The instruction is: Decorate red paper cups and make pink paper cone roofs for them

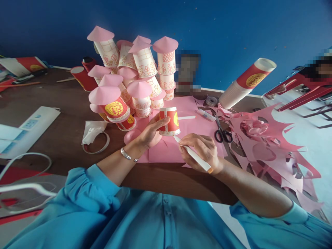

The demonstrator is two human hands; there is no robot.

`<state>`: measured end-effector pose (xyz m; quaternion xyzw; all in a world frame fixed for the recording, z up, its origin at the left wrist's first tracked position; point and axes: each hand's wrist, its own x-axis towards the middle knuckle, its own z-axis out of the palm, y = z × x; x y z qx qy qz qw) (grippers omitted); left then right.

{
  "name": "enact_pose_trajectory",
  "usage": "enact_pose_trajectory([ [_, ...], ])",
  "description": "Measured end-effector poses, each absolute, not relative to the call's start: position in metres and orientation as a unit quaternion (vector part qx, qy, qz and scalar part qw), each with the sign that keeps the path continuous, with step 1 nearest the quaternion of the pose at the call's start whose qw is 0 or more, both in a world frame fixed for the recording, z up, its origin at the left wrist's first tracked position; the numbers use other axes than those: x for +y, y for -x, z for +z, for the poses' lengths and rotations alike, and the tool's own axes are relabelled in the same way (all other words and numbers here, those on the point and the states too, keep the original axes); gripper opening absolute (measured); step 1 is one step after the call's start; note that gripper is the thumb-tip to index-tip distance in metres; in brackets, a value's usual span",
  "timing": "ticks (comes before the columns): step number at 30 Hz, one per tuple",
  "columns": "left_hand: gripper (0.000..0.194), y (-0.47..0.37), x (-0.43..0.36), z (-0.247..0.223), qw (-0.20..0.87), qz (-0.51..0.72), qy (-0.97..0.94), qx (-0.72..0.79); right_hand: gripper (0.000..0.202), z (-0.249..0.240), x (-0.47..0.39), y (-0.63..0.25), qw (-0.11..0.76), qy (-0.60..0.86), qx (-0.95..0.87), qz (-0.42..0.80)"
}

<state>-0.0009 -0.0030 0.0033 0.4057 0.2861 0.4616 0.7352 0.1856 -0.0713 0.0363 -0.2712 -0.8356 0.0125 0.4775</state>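
My left hand (pixel 153 131) is wrapped round a red paper cup (pixel 166 125) with a gold emblem, held upside down over pink paper. Orange marks run along the white band near its lower rim. A white marker pen (pixel 198 159) with an orange end is gripped in my right hand (pixel 201 150), its tip close to that rim. I cannot tell whether the tip touches. Beneath both hands lies a pink paper sheet (pixel 168 154). A white paper strip (pixel 187 117) rests behind the cup.
Cup towers with pink cone roofs (pixel 140 90) stand behind my left hand. Black scissors (pixel 223 135), a glue stick (pixel 206 115), a tape roll (pixel 212 101) and pink scraps (pixel 269 148) lie to the right. A tall cup stack (pixel 243 86) leans at the back right. Bags lie left.
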Motion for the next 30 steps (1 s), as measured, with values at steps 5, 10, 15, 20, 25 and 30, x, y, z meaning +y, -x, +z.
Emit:
enact_pose_trajectory([
  [5, 0.033, 0.0010, -0.0039, 0.0020, 0.727, 0.468, -0.408, 0.294, 0.018, 0.0343, -0.0714, -0.1853, 0.457, 0.280, -0.844, 0.005],
  [10, 0.028, 0.0003, -0.0052, 0.0022, 0.722, 0.478, -0.412, 0.283, 0.017, 0.0334, -0.0715, -0.1856, 0.442, 0.287, -0.850, -0.006],
  [15, 0.033, -0.0002, -0.0042, 0.0043, 0.738, 0.473, -0.391, 0.282, 0.020, 0.0339, -0.0707, -0.1870, 0.457, 0.279, -0.845, -0.016],
  [20, 0.041, -0.0007, -0.0027, 0.0063, 0.755, 0.460, -0.380, 0.271, 0.020, 0.0355, -0.0695, -0.1875, 0.459, 0.277, -0.844, -0.018],
  [25, 0.038, -0.0009, -0.0029, 0.0083, 0.758, 0.466, -0.360, 0.279, 0.021, 0.0360, -0.0692, -0.1874, 0.457, 0.283, -0.843, -0.020],
  [30, 0.044, -0.0009, -0.0034, 0.0097, 0.768, 0.471, -0.343, 0.266, 0.020, 0.0359, -0.0687, -0.1884, 0.458, 0.292, -0.840, -0.018],
])
